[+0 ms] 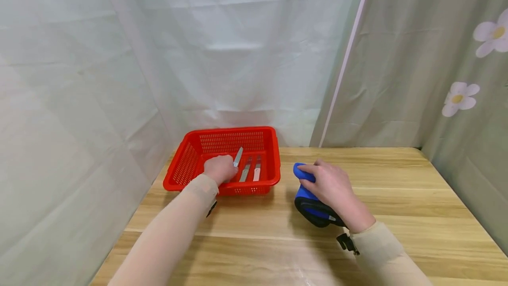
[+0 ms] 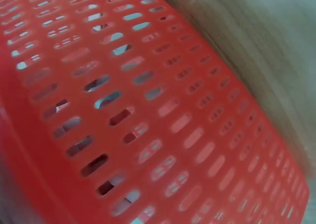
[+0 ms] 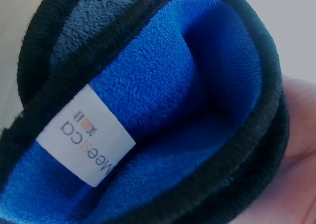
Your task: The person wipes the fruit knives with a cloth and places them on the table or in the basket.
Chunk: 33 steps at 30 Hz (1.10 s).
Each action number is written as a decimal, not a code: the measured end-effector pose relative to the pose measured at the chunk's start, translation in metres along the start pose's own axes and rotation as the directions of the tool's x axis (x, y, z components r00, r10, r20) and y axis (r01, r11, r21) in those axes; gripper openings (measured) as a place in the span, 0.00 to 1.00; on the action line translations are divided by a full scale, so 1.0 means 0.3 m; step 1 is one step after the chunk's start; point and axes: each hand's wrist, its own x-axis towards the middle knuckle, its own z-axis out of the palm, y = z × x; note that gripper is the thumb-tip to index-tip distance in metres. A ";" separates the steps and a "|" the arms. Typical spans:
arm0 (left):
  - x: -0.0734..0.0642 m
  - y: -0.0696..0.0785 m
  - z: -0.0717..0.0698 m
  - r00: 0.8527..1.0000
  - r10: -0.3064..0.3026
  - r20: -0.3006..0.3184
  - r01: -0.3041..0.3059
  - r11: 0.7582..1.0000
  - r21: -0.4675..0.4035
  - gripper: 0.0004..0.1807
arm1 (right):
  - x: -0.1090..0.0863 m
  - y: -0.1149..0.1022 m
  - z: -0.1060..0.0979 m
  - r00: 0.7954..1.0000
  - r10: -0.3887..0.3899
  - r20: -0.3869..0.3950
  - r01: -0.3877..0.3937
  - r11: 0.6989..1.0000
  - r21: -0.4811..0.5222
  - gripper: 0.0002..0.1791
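Reaching over the near wall of a red plastic basket (image 1: 222, 190), my left hand (image 1: 220, 168) grips a knife by its handle, with the blade (image 1: 238, 157) pointing up and away. Beside it in the basket lie a knife with a grey-green handle (image 1: 244, 174) and one with a pink handle (image 1: 257, 174). The basket's slotted wall (image 2: 163, 105) fills the left wrist view and hides that hand. To the right of the basket, my right hand (image 1: 331, 184) pinches a folded blue cloth (image 1: 304, 192) with black edging. Its white label (image 3: 86, 135) shows in the right wrist view.
The basket stands at the back left of a wooden table (image 1: 254, 246), close to a pale curtain (image 1: 246, 65) hanging behind. More wood surface extends to the right of the cloth, up to a curtain with flowers (image 1: 459, 99).
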 end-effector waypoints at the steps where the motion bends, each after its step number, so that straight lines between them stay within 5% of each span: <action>1: 0.002 0.001 0.002 1.000 -0.010 0.007 0.010 1.000 -0.006 0.11 | 0.001 0.001 0.002 1.000 0.001 0.004 -0.001 1.000 0.000 0.22; 8: 0.023 -0.004 0.020 0.997 0.007 0.080 -0.006 1.000 -0.010 0.12 | 0.004 0.005 0.014 0.998 0.027 0.051 -0.027 1.000 0.002 0.22; 33: 0.063 -0.019 0.044 0.988 -0.017 0.155 0.012 0.999 0.036 0.10 | 0.005 0.023 0.066 0.996 0.041 0.085 -0.040 0.999 -0.016 0.23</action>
